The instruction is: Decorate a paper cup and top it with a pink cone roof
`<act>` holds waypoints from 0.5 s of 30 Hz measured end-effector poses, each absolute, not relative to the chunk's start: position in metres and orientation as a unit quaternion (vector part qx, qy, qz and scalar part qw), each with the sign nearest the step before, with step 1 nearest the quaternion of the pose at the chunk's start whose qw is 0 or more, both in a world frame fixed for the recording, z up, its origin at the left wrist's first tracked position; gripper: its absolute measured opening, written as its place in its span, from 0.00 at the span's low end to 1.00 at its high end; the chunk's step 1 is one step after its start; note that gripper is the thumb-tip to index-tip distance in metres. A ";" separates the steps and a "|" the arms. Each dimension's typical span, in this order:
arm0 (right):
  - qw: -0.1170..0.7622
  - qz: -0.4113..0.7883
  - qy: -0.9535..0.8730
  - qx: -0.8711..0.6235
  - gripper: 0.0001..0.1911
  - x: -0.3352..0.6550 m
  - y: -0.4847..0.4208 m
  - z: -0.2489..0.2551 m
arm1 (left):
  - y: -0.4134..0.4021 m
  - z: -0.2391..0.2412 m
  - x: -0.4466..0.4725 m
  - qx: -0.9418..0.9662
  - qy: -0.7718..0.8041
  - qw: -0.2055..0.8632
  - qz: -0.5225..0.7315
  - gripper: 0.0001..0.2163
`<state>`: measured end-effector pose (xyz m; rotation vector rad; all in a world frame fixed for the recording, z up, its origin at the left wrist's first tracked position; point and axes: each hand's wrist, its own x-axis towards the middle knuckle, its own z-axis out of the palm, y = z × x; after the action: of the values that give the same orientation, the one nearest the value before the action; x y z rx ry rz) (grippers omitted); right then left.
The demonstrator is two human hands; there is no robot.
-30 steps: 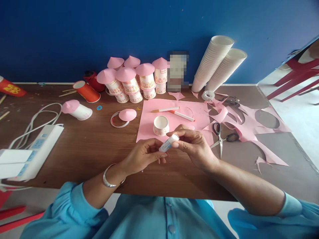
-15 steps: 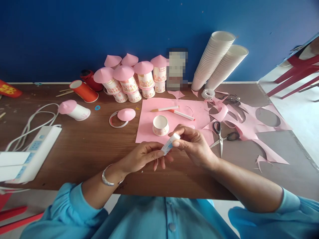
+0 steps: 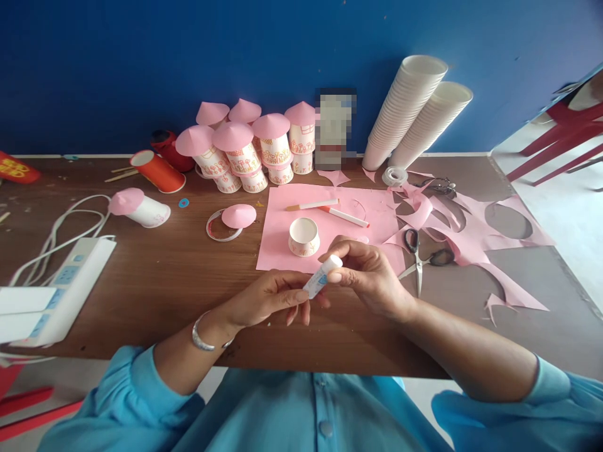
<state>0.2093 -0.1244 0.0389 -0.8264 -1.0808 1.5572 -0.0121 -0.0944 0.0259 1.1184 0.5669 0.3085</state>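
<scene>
A small white glue stick (image 3: 318, 280) with blue print is held tilted between both hands over the table's front part. My left hand (image 3: 279, 295) pinches its lower end between thumb and fingers. My right hand (image 3: 370, 276) grips the white cap end with thumb and forefinger. Just beyond them a short cut-down paper cup (image 3: 304, 242) with drawn decoration stands on a pink paper sheet (image 3: 277, 220). Two markers lie on that sheet, a brown-tipped marker (image 3: 311, 204) and a red-capped marker (image 3: 348, 217).
Scissors (image 3: 419, 270) and pink paper scraps (image 3: 490, 226) lie to the right. Tall stacks of paper cups (image 3: 405, 113) lean at the wall. Several decorated cups with pink cone roofs (image 3: 234, 137) stand at the back. A power strip (image 3: 78, 282) is at left.
Both hands stay on the glue stick, which has barely shifted. The camera view has moved slightly.
</scene>
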 end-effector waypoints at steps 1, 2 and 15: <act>0.512 0.648 -0.451 -0.339 0.13 0.209 -0.124 0.039 | -0.094 0.026 -0.013 0.526 0.267 0.795 0.140 0.18; 0.512 0.644 -0.455 -0.340 0.13 0.209 -0.124 0.039 | -0.095 0.025 -0.013 0.529 0.277 0.789 0.143 0.15; 0.497 0.630 -0.465 -0.374 0.15 0.207 -0.124 0.039 | -0.096 0.026 -0.011 0.552 0.304 0.757 0.174 0.16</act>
<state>0.2075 -0.1238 0.0390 -0.9067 -1.1252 1.5247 -0.0111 -0.0958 0.0259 1.2037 0.6620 0.3801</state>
